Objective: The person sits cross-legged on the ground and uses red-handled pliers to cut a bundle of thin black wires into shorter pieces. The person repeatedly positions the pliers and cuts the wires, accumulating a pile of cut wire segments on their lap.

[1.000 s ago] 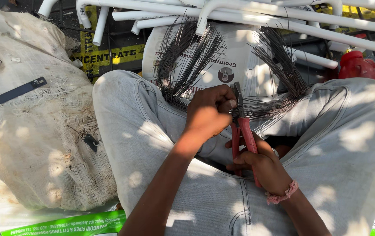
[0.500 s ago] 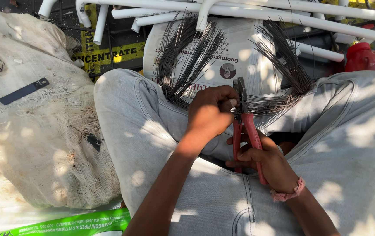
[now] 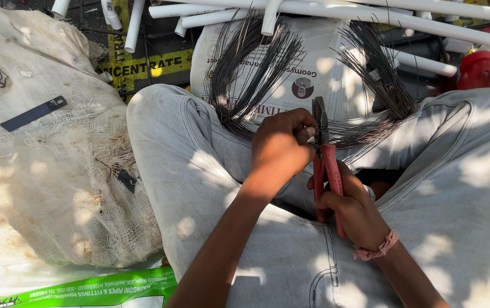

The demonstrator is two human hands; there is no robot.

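Observation:
A bundle of thin dark wires (image 3: 256,68) lies bent across my lap, its two ends fanning upward at left and right. My left hand (image 3: 282,151) pinches the bundle at its middle, just above my thighs. My right hand (image 3: 353,208) grips the red handles of a pair of pliers (image 3: 326,165). The pliers' dark jaws stand upright against the wires beside my left fingers. A pink band circles my right wrist. I sit cross-legged in light grey trousers (image 3: 199,171).
A dusty woven sack (image 3: 45,171) with a dark flat strip (image 3: 31,114) on it lies to the left. White plastic pipes (image 3: 405,23) cross the top, above a white printed bag (image 3: 319,63). A red container (image 3: 482,71) stands at top right. Green printed packaging (image 3: 85,291) lies at the bottom.
My right hand has shifted its hold lower on the pliers' handles. The pliers' jaws stay at the wires beside my left fingers.

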